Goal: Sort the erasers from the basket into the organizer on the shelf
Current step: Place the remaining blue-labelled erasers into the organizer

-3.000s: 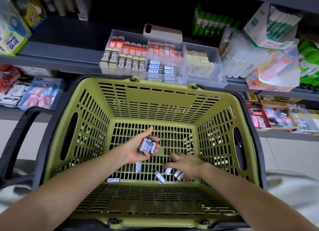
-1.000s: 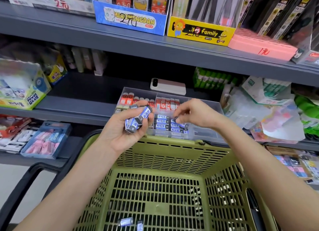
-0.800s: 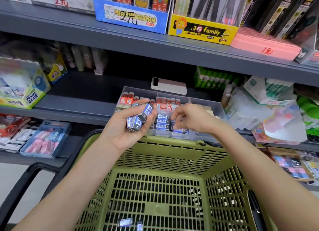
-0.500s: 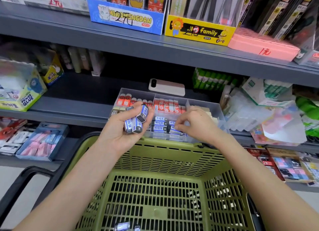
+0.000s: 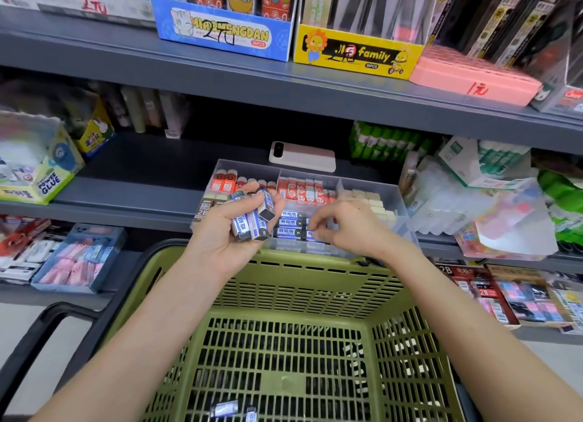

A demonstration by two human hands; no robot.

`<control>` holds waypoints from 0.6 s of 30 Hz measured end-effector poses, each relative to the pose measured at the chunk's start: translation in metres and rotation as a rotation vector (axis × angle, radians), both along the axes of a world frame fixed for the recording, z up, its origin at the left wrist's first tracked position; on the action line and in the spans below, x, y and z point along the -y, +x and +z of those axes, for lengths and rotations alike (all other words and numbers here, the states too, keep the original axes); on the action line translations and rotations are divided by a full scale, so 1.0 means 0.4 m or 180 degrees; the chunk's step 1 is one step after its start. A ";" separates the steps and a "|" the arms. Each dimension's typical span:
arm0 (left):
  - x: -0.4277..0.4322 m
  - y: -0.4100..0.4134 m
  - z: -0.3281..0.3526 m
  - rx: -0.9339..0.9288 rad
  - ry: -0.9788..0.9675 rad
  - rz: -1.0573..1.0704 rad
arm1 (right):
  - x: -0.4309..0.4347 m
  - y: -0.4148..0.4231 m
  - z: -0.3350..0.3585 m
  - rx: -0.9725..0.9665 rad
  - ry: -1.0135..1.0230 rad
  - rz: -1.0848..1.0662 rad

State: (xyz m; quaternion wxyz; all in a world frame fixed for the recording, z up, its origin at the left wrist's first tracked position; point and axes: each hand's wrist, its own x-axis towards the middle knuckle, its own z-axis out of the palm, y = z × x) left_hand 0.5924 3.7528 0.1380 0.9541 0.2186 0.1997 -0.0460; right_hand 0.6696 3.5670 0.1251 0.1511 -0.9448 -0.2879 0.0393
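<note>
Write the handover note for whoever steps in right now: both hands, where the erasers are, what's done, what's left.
Left hand holds a handful of blue-sleeved erasers above the far wall of the basket.
Right hand: curled fingertips at the filed blue erasers in the middle front compartment of the organizer; whether they pinch or only nudge one is unclear.
Done: several blue ones lie in that compartment.
Left: place the handful, then collect the loose erasers on the basket floor.
</note>
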 end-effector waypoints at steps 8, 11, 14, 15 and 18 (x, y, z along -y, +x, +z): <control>0.015 -0.001 0.008 0.0141 0.0077 0.0109 | -0.052 -0.089 0.053 -0.0296 0.1746 -0.0244; 0.021 0.000 0.000 0.0258 0.0288 0.0115 | -0.101 -0.146 0.075 -0.0624 0.2236 -0.0412; 0.028 -0.005 0.000 0.0365 0.0386 0.0143 | -0.125 -0.167 0.076 -0.0814 0.2549 -0.0693; 0.029 -0.006 0.000 0.0394 0.0454 0.0153 | -0.124 -0.168 0.074 -0.0937 0.2730 -0.0740; 0.026 -0.008 0.000 0.0467 0.0460 0.0199 | -0.078 -0.147 0.084 -0.0973 0.3050 -0.0914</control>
